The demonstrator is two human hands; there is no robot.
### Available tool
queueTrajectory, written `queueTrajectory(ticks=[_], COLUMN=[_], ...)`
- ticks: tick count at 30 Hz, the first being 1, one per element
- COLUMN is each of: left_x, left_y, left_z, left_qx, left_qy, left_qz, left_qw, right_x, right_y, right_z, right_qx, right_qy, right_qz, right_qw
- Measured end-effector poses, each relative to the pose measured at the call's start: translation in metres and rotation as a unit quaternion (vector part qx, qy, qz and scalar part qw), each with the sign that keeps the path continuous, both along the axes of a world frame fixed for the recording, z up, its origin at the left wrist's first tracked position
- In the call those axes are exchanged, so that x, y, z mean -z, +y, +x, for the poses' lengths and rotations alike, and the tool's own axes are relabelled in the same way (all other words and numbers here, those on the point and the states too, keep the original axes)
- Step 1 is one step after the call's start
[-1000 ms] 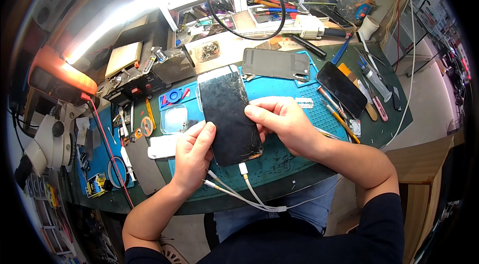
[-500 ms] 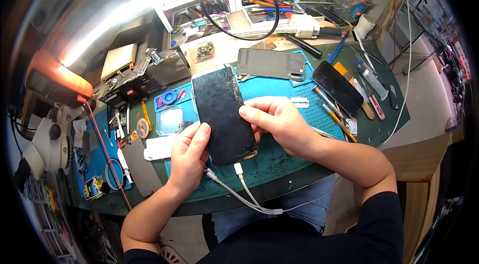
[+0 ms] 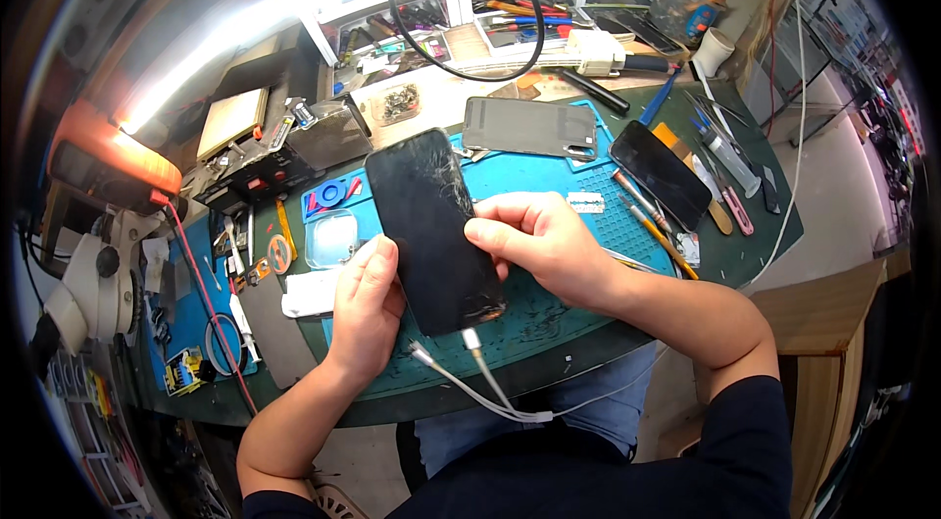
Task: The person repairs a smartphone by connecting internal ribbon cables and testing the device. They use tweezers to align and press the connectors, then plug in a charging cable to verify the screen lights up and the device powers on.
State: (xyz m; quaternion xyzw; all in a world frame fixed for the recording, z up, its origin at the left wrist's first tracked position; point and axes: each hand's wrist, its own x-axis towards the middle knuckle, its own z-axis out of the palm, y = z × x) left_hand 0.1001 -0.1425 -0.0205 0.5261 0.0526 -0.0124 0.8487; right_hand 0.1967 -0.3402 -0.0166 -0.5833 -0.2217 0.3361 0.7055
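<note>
Held between both hands is a smartphone [image 3: 428, 235] with a dark screen, cracked along its upper right side and lower right corner. My left hand [image 3: 370, 298] is closed on its left edge, the thumb pointing up along the side. At the right edge, my right hand [image 3: 539, 243] pinches the phone with its thumb on the front; its other fingertips are partly hidden behind. A white charging cable [image 3: 477, 346] runs to the phone's bottom edge. A second plug [image 3: 422, 352] of the branching cable hangs loose beside it, over the mat.
Beyond the phone lies a grey phone panel [image 3: 529, 125] on the blue mat [image 3: 392, 367]. Another dark phone [image 3: 662, 174] lies right, near screwdrivers [image 3: 665, 240] and tweezers. A clear plastic box [image 3: 332, 240] and a white item [image 3: 312, 295] sit left. A black cable loop [image 3: 469, 74] hangs overhead.
The phone has tilted in my hands, its top shifting slightly left, and the glare on its screen has faded to darker black. My left hand has moved slightly down.
</note>
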Motion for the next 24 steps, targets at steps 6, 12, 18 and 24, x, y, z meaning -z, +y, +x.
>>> queueTrajectory(ticks=[6, 12, 18, 24], left_x=[-0.004, -0.01, -0.019, -0.015], left_y=[-0.004, 0.001, 0.012, 0.012], left_z=[-0.002, 0.0, 0.0, 0.004], left_qx=[0.102, 0.14, 0.026, -0.052], left_qy=[-0.014, -0.011, -0.053, -0.111], left_qz=[-0.038, -0.073, -0.177, -0.146], left_qw=[0.994, 0.987, 0.982, 0.982], right_x=[-0.003, -0.004, -0.004, -0.011], right_y=[-0.001, 0.003, 0.004, 0.007], right_z=[-0.011, -0.015, -0.017, -0.035], right_qx=[-0.078, -0.097, -0.112, -0.117], right_qy=[-0.013, -0.006, 0.026, 0.095], right_qz=[0.033, 0.018, 0.005, -0.026], right_qw=[0.996, 0.995, 0.993, 0.988])
